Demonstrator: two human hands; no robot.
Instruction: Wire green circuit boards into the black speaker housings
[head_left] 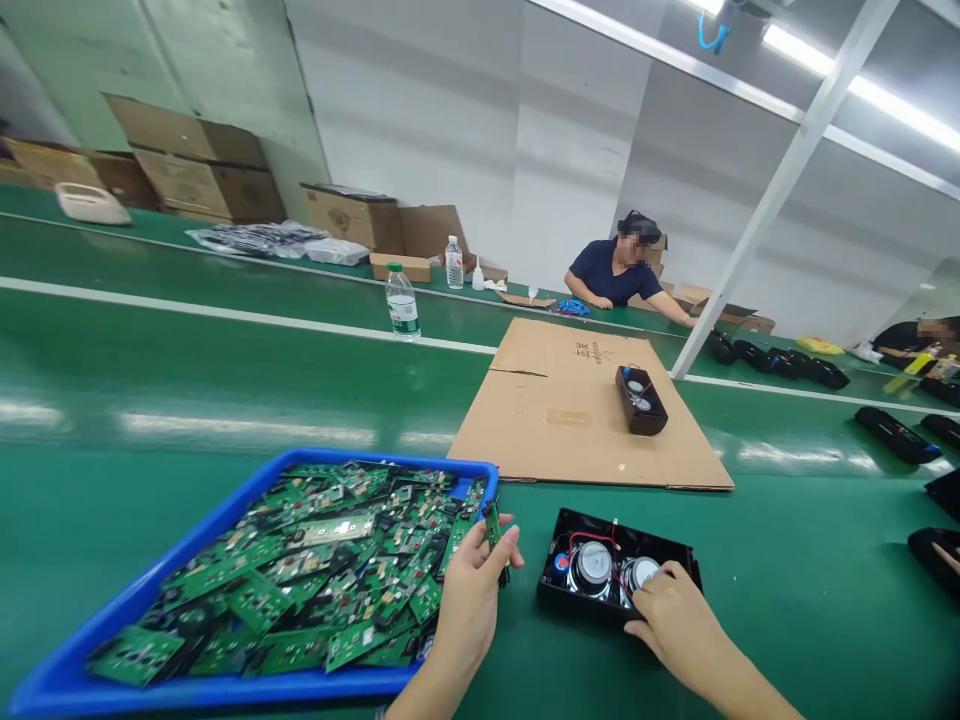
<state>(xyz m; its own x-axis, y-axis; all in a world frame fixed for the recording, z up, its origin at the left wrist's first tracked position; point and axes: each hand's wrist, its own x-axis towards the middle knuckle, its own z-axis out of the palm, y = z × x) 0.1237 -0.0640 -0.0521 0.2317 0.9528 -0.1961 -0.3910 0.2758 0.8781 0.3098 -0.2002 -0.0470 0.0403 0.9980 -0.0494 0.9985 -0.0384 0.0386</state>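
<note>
My left hand (pixel 475 580) is closed around a small green circuit board (pixel 492 524), held upright at the right rim of a blue tray (pixel 262 462). Loose green circuit boards (pixel 330 570) are heaped inside that tray. To the right, an open black speaker housing (pixel 562 600) lies on the green bench, showing two round speaker drivers (pixel 595 566), a red wire and a blue part. My right hand (pixel 675 620) grips the housing's near edge by the right-hand driver; its fingers partly cover that driver.
Beyond the housing lies a cardboard sheet (pixel 540 440) bearing a second open speaker housing (pixel 642 400). A water bottle (pixel 403 302) stands at the back left. Across the bench a co-worker (pixel 619 270) reaches sideways. A slanted white post (pixel 780 190) rises on the right, near several black housings (pixel 896 434).
</note>
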